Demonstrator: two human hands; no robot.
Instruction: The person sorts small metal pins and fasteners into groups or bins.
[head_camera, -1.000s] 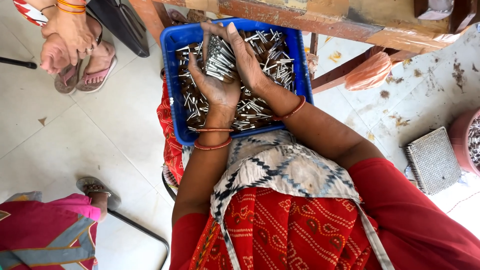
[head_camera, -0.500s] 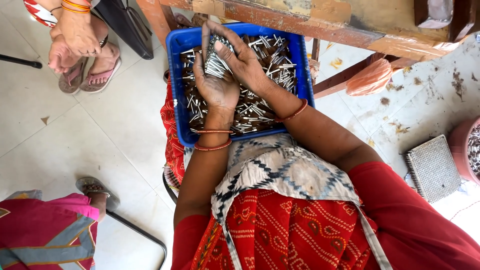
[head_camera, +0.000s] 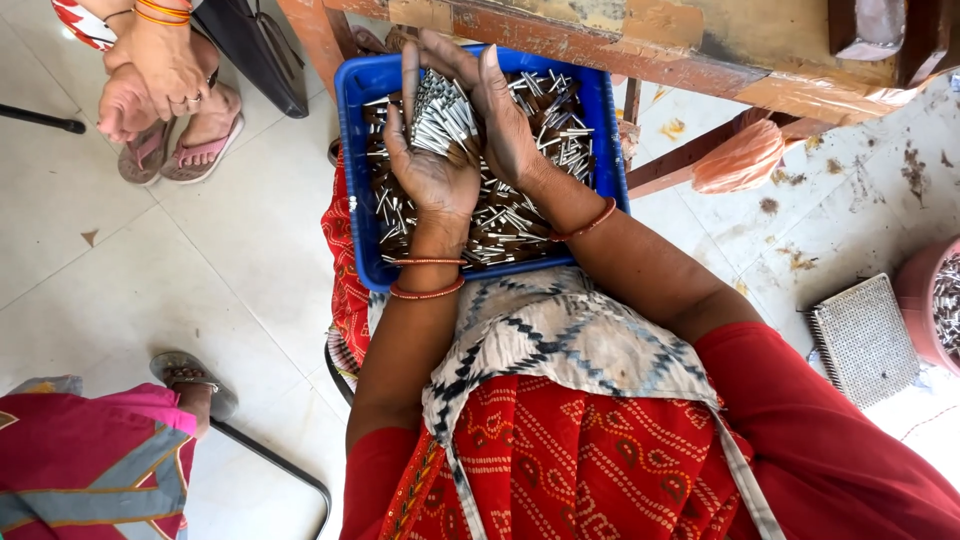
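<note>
— What did the person have in hand?

— A bunch of short silvery metal pins (head_camera: 443, 118), thin and rod-shaped, gathered side by side. The left hand (head_camera: 428, 165) lay palm up beneath them, fingers half curled and cupping the bunch. The right hand (head_camera: 500, 110) pressed against the bunch from the other side, fingers nearly straight, so the pins sat clamped between the two palms.

— And where was that bunch?

— Just above the blue rectangular plastic tray (head_camera: 355, 150), which rested on the person's lap. The tray was heaped with more loose pins (head_camera: 520, 215), shiny and lying crisscross.

— What else lay around the tray?

— Beyond its far edge ran a worn wooden bench (head_camera: 640, 45), its paint scuffed. To the tray's right, on the pale tiled floor (head_camera: 120, 280), sat a grey square metal mesh pad (head_camera: 862, 338), and further right a reddish round tub (head_camera: 925, 300) holding more pins. To the tray's left, another person's clasped hands (head_camera: 150, 75) hung over pink sandals (head_camera: 180, 150).
</note>
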